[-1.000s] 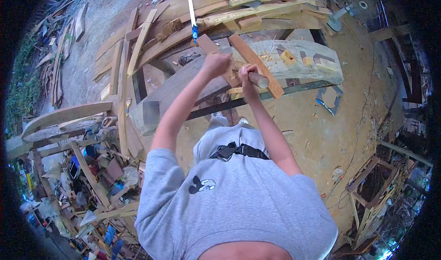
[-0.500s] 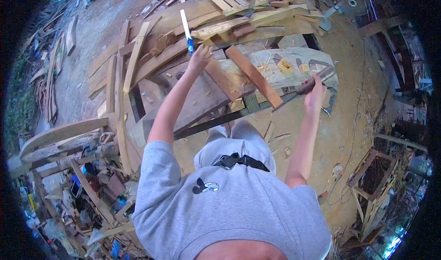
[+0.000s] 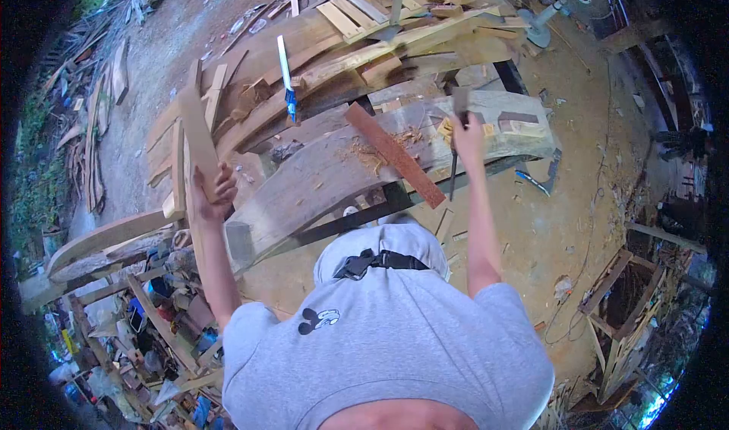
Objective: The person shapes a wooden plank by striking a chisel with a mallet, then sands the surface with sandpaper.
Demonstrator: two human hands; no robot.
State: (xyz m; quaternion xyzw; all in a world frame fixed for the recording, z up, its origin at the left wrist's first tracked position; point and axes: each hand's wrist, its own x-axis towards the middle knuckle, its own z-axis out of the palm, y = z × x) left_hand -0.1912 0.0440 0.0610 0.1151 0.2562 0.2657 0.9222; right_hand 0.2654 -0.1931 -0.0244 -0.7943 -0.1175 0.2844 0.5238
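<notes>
My left hand (image 3: 216, 193) is closed round the lower end of a flat brown wooden board (image 3: 197, 130), held upright at the left, over the lumber. In my right hand (image 3: 469, 135) is a chisel-like tool, its handle (image 3: 460, 102) blurred above the fist and its thin dark blade (image 3: 453, 175) pointing down towards me. Left of that blade, a reddish-brown board (image 3: 395, 155) lies slantwise across a broad curved plank (image 3: 319, 168). Wood shavings (image 3: 368, 156) are scattered on the plank. A blue-handled tool (image 3: 290, 103) with a long pale blade rests beyond it.
Stacked boards (image 3: 342, 46) lie beyond the plank. At the left are a curved timber (image 3: 114, 240) and a heap of clutter (image 3: 159, 308). A wooden frame (image 3: 623, 293) stands at the right. A blue-and-black tool (image 3: 535, 181) lies near the plank's right end.
My left hand has swung left and towards me, now with the brown board in it. My right hand has moved left and away from me, turning the chisel-like tool so its blade points down.
</notes>
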